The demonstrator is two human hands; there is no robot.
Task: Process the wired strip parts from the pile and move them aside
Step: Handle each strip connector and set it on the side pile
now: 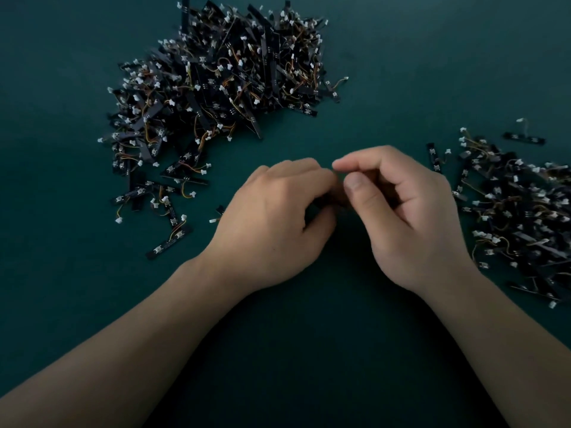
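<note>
**Item 1: pile [216, 75].** At 11 to 12 o'clock from your hands. Black wired strip parts [169, 242], each with thin orange-yellow leads and a white plug. Strays trail out toward 9 o'clock.

**Item 2: heap [519, 211].** At 3 o'clock, well apart from the pile. It looks like the set-aside lot.

**Item 3: left hand [272, 217].** Knuckles up and fingers curled under, meeting the right hand at centre. A strip end shows at its 9 o'clock edge. I cannot tell whether you hold a part.

**Item 4: right hand [408, 217].** Fingers curled, forefinger and thumb close together with a narrow gap. Anything held is hidden, so I cannot tell.

**Handling, by judgement.** The parts are light, with thin, stiffish strips and limp leads that snag on their neighbours. Take each strip by its long edges near one end. Do not pull on the wire or plug. Lift slowly so that tangled parts drop free.

**Surface.** A dark green mat [309, 350], flat and matt. The light is dim, and black parts read poorly against it. No room shows beyond the mat.
</note>
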